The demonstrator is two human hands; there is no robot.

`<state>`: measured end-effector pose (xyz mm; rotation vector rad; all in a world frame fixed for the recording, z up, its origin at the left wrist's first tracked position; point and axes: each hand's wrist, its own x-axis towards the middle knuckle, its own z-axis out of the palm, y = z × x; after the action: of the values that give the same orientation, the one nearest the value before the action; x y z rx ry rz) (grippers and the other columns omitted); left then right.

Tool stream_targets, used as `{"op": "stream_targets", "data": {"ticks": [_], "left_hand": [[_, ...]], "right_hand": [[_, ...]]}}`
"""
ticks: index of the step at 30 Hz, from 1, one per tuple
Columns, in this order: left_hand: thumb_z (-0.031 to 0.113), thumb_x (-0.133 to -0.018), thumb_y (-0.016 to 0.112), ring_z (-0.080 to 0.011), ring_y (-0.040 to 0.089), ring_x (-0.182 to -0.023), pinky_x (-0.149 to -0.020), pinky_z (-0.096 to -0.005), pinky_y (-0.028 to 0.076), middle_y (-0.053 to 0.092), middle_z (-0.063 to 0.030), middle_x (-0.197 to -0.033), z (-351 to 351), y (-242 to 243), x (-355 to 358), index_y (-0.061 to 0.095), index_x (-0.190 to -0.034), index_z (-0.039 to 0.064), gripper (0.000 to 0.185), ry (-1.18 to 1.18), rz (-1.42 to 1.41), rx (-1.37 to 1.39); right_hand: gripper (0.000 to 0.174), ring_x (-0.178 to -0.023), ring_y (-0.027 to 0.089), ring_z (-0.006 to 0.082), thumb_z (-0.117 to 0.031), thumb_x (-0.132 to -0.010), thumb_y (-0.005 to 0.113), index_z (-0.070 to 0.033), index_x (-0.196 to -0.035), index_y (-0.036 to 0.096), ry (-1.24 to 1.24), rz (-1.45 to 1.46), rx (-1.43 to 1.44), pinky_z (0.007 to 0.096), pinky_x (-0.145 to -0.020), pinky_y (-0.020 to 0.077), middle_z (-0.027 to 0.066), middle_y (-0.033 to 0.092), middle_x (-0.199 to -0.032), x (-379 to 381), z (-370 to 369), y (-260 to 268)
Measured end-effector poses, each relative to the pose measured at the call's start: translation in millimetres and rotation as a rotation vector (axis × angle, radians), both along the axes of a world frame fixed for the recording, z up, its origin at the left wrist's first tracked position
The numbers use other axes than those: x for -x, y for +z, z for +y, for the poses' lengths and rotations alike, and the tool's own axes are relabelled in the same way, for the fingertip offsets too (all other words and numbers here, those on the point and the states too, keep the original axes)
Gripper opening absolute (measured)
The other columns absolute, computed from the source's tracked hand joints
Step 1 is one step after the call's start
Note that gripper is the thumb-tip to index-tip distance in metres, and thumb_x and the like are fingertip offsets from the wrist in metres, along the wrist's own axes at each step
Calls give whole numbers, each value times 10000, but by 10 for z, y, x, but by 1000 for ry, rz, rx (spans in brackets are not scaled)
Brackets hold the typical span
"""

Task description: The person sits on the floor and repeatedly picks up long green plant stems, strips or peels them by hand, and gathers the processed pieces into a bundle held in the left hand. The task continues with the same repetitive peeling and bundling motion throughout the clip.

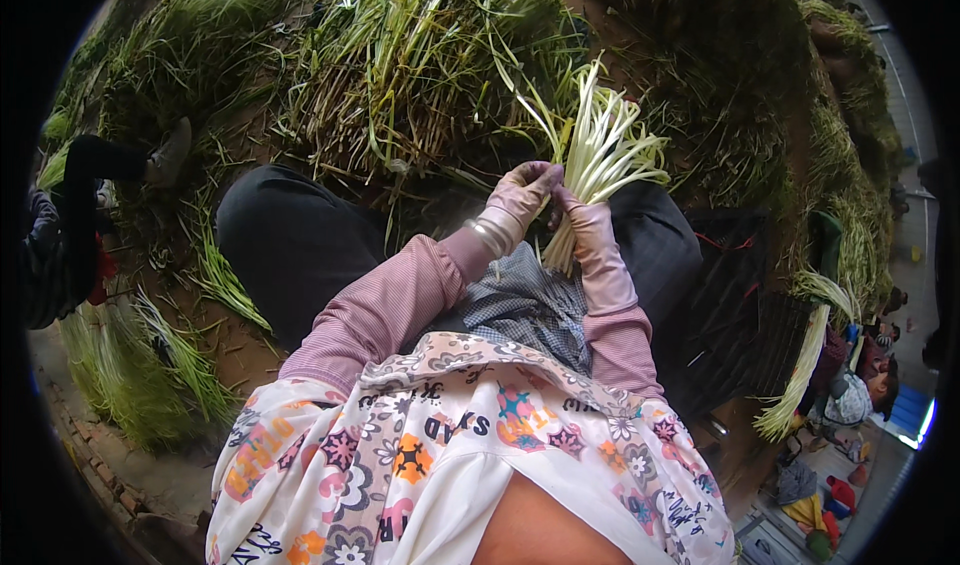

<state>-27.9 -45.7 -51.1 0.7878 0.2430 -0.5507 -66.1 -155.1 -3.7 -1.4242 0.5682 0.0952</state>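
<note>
A bunch of pale, blanched chive-like stalks [600,141] is upright over my lap, its tips fanned out at the top. My right hand [591,223], in a thin pinkish glove, is closed around the lower part of this bunch. My left hand [525,188], gloved the same way, meets it at the bunch's left edge. Its thumb and fingers are pinched together where a yellow-green stalk [561,137] rises; the fingertips hide the exact grip. Below the hands, the cut lower ends [559,253] hang over a checked grey cloth [491,306].
A large heap of long green stalks [420,62] lies beyond my knees. Bundled greens [120,370] and a person's shoe [171,152] are at left. A dark crate-like surface [720,302] is at right, with a pale bundle [799,370] beyond it. People sit at far right.
</note>
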Motion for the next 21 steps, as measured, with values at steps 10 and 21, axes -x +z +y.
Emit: {"op": "stream_targets", "data": {"ticks": [10,21], "left_hand": [[188,-942,487,-121,390,-484,-501,-291,410,442,18,-592,201,223,-123,543,-947,27,171,95,309,273],[195,-948,455,-215,589,-561,-516,-366,458,571,-66,-647,842,61,112,533,-955,39,175,-80,-1138,-1010]], "right_hand": [[180,-593,520,63,-190,-908,591,-38,-1004,586,-46,-79,-491,222,-527,461,31,614,-848,9,-26,125],[144,-611,497,75,-157,-917,567,-37,-995,577,-137,-446,-654,228,-534,464,37,600,-854,-700,-1388,960]]}}
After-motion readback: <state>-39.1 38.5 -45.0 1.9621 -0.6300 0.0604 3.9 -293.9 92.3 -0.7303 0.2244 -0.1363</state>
